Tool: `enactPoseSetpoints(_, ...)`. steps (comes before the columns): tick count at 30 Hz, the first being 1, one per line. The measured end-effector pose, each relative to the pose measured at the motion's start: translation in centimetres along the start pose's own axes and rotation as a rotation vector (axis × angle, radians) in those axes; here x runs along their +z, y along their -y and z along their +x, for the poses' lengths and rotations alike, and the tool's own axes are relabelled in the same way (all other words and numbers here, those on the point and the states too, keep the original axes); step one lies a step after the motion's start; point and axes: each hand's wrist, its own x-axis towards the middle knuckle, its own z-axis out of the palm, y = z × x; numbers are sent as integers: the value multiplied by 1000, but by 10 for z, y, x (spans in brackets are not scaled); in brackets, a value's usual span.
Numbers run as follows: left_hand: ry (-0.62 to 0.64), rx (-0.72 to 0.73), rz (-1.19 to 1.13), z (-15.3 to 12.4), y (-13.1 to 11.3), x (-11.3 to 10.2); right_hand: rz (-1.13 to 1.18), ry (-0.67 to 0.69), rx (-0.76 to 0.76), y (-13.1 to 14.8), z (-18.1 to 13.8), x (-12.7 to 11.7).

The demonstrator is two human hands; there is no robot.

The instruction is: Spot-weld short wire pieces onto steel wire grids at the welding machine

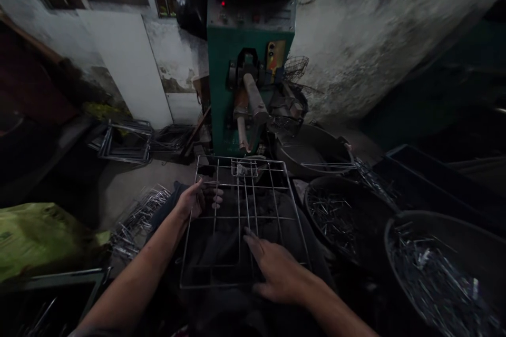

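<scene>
Far left: green sack [35, 237], crumpled, low on floor; dark tray [51, 300] just below it. Behind, against pale wall, stacked wire frames [126, 139] lying flat. Loose bundle of bent wire pieces [136, 221] on floor beside left forearm.

Left hand [197, 199] closed around left edge of wire grid [241, 221], thumb on top, fingers curled under outer rod. Grid rectangular, held roughly level over lap, far edge just short of green welding machine [249, 63]; red lamp lit on machine panel, copper-coloured arm [253, 97] jutting forward and down above grid's far edge.

Right hand [279, 268] flat and open, palm down, fingers spread, resting on near right part of grid; not gripping, only pressing.

Right of grid: dark round basin [312, 150] with thin rods laid across its rim, second basin [348, 216] holding short metal pins, third basin [443, 268] nearest, also full of shiny wire pieces. Wire baskets hanging on rough wall upper right, blurred
</scene>
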Motion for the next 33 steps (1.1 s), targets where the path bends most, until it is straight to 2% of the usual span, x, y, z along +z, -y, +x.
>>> enactPoseSetpoints(8,-18,-8,7,-3,-1,0,-48,65,-13,10,-8,-7)
enactPoseSetpoints(13,-29,13,11,-2,-2,3,-27,-11,-51,5,-13,-1)
enactPoseSetpoints(21,-37,-1,2,2,-10,7,-62,-58,-123,0,-17,4)
enactPoseSetpoints(30,36,-19,-8,19,-19,10,-90,-51,-112,-1,-11,-5)
enactPoseSetpoints(33,24,-44,-6,29,-24,9,-85,-46,-113,-3,-9,-9)
